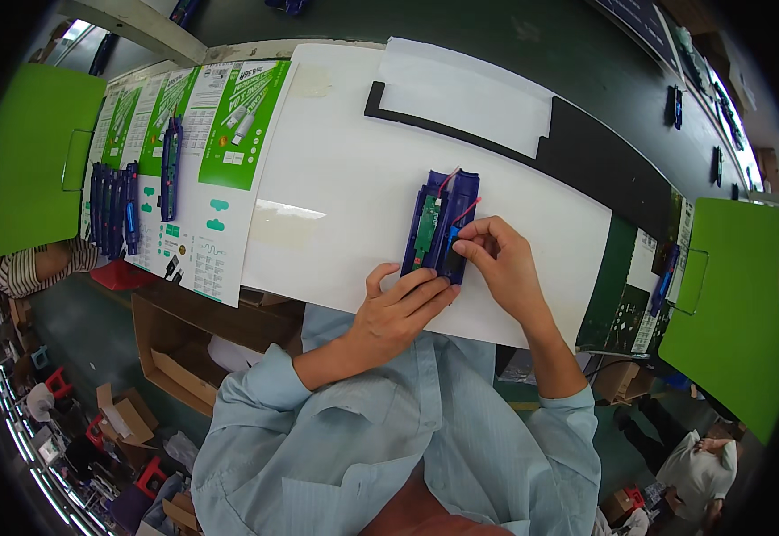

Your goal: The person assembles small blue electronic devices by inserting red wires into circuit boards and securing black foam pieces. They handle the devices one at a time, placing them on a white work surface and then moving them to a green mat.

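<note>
In front of me on the white work surface lies an opened dark blue plastic housing (465, 185), its two long halves side by side. The left half carries a green circuit board (427, 223), and thin red wires (467, 211) rise from the housing. My left hand (398, 313) grips the near end of the housing, fingers curled over its edge. At the right half, thumb and forefinger of my right hand (498, 259) are pinched together beside a small bright blue piece (454, 234). Whatever those fingertips hold is mostly hidden.
Several blue housings (114, 210) stand in a row at the left on printed green-and-white sheets (237, 125), with another housing (171, 170) close by. A black strip (461, 132) borders the far side. Green panels (28, 161) flank both sides, and another housing (664, 279) lies at the right.
</note>
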The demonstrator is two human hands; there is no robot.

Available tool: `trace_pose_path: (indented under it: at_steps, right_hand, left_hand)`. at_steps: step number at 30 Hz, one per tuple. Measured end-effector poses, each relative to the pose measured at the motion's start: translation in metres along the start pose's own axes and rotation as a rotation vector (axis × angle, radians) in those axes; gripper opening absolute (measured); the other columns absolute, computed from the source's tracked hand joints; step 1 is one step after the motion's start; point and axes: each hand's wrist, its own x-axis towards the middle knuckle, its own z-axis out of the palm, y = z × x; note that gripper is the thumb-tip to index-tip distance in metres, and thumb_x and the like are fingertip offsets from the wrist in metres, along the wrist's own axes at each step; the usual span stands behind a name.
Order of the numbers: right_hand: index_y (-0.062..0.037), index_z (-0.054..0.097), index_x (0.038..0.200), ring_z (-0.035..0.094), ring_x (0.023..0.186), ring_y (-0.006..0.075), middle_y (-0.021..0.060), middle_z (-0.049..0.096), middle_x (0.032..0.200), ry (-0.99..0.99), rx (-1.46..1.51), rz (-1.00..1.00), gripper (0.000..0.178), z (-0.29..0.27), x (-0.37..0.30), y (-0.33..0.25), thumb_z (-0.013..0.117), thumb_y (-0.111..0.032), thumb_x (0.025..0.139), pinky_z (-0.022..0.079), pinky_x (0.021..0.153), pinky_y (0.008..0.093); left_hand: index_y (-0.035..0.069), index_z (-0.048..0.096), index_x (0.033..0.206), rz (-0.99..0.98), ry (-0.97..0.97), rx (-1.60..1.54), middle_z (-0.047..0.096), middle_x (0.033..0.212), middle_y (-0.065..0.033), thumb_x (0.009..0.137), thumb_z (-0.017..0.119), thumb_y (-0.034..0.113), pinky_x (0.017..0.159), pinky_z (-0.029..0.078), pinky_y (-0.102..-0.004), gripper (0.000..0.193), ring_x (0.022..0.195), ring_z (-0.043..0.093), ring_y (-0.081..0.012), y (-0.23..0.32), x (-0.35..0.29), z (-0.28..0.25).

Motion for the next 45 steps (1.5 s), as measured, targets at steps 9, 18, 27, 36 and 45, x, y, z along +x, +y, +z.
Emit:
trace_pose_path:
  at_steps: [9,18,27,36,45]
  right_hand:
    - [-0.0005,0.075,0.105,0.052,0.078,0.0043,-0.0027,0.064,0.087,0.093,0.102,-0.122,0.014,-0.005,0.021,0.003,0.077,-0.013,0.1,0.043,0.069,0.0228]
    - [0.0,0.076,0.1,0.059,0.073,0.0153,0.0066,0.064,0.088,0.103,0.026,-0.127,0.019,0.004,0.03,-0.006,0.079,-0.018,0.096,0.049,0.068,0.0317]
    - [-0.0007,0.075,0.097,0.064,0.076,0.0201,0.0089,0.067,0.09,0.106,0.092,-0.146,0.017,0.003,0.028,-0.001,0.077,-0.017,0.095,0.053,0.072,0.0342]
    - [-0.0001,0.074,0.095,0.065,0.076,0.022,0.0093,0.066,0.088,0.085,0.116,-0.188,0.016,0.007,0.027,0.004,0.075,-0.016,0.095,0.053,0.07,0.0352]
    - [-0.0003,0.074,0.099,0.063,0.074,0.0195,0.0086,0.064,0.089,0.056,0.106,-0.289,0.014,0.005,0.018,-0.002,0.077,-0.013,0.096,0.052,0.069,0.0336]
  left_hand:
    - [0.015,0.078,0.123,-0.007,-0.022,-0.054,0.073,0.122,0.004,0.091,0.071,0.011,0.115,0.028,-0.0459,0.034,0.123,0.061,-0.0135,-0.002,-0.001,-0.004]
    - [0.014,0.077,0.12,-0.053,-0.037,-0.221,0.071,0.117,0.0004,0.089,0.079,0.012,0.109,0.031,-0.0469,0.031,0.113,0.063,-0.0192,-0.008,0.022,-0.021]
    - [0.015,0.075,0.126,-0.086,-0.176,-0.142,0.059,0.135,-0.0049,0.084,0.085,0.024,0.108,0.032,-0.0464,0.044,0.127,0.048,-0.0294,-0.022,0.066,-0.019]
    - [0.013,0.076,0.124,0.073,-0.147,0.157,0.063,0.128,0.0016,0.078,0.087,0.028,0.105,0.033,-0.0439,0.049,0.122,0.052,-0.0253,-0.015,0.06,-0.017]
    - [0.011,0.076,0.12,-0.085,0.081,-0.044,0.065,0.124,-0.0043,0.083,0.084,0.013,0.103,0.036,-0.0431,0.038,0.12,0.053,-0.0261,-0.031,0.071,-0.039]
